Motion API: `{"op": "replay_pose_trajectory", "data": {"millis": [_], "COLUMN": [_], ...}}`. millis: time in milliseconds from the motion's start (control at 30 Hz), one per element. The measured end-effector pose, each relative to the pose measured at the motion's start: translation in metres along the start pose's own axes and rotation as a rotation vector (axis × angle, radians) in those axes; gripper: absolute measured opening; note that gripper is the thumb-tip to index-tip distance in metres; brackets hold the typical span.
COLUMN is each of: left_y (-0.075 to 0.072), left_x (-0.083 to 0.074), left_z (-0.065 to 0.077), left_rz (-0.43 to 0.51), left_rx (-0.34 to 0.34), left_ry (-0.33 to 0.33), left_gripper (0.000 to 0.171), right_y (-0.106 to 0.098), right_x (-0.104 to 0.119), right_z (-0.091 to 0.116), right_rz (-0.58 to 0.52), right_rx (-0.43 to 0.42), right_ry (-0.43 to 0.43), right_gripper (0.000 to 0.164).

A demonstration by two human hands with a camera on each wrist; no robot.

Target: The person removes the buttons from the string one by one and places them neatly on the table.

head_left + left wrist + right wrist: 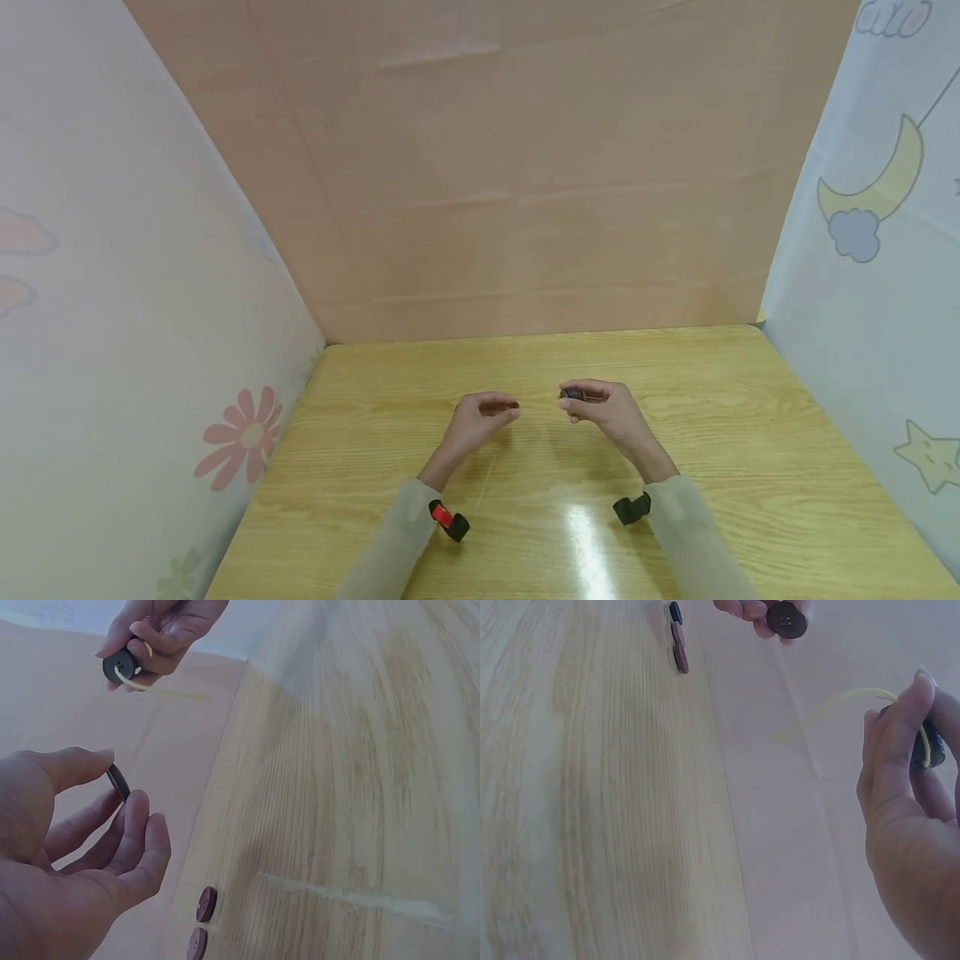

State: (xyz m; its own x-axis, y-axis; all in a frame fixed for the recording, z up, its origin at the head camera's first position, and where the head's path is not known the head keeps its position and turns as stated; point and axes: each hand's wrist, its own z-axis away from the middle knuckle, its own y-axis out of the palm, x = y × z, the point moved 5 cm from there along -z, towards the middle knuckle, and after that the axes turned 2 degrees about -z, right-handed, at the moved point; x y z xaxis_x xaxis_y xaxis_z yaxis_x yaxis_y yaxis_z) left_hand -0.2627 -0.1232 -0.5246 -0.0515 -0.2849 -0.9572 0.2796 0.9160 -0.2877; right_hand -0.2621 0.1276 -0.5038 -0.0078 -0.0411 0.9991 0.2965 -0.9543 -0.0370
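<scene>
My left hand (474,422) pinches one dark four-hole button (787,620) between thumb and fingertips; the left wrist view shows it edge-on. Opposite it, my right hand (618,414) grips a short stack of dark buttons (935,747). Yellow string (847,694) runs through the stack, and a free end sticks out toward the left hand. In the left wrist view the face of the end button (120,666) shows, with the string coming out of one hole. A gap separates the two hands, which are over the far half of the table.
Several loose buttons lie in a row on the wooden table (750,433), among them a dark red one (206,904), a paler one (196,943) and a dark one (676,613). A pinkish-brown panel (525,208) stands behind; patterned white panels (135,250) flank both sides.
</scene>
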Motion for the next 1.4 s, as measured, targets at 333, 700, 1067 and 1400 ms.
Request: {"op": "replay_pose_trajectory", "data": {"millis": [333,700,1067,1400], "left_y": [-0.011,-0.027,-0.044,-0.061], "left_x": [0.005,0.005,0.014,0.023], "left_z": [0.001,0.005,0.011,0.011], "left_rz": [-0.037,-0.144,-0.187,-0.248], "left_rx": [-0.030,-0.079,-0.131,-0.228], "left_ry": [-0.012,0.029,0.038,0.007], "left_gripper": [0.039,0.030,0.031,0.025], "right_y": [-0.003,-0.008,-0.010,-0.009], "right_x": [-0.001,-0.001,0.000,-0.001], "right_z": [0.001,0.002,0.005,0.005], "right_rz": [-0.029,-0.034,-0.058,-0.076], "right_rx": [-0.007,-0.022,-0.030,-0.040], "right_ry": [-0.006,-0.011,-0.006,0.003], "right_gripper": [0.048,0.048,0.050,0.049]}}
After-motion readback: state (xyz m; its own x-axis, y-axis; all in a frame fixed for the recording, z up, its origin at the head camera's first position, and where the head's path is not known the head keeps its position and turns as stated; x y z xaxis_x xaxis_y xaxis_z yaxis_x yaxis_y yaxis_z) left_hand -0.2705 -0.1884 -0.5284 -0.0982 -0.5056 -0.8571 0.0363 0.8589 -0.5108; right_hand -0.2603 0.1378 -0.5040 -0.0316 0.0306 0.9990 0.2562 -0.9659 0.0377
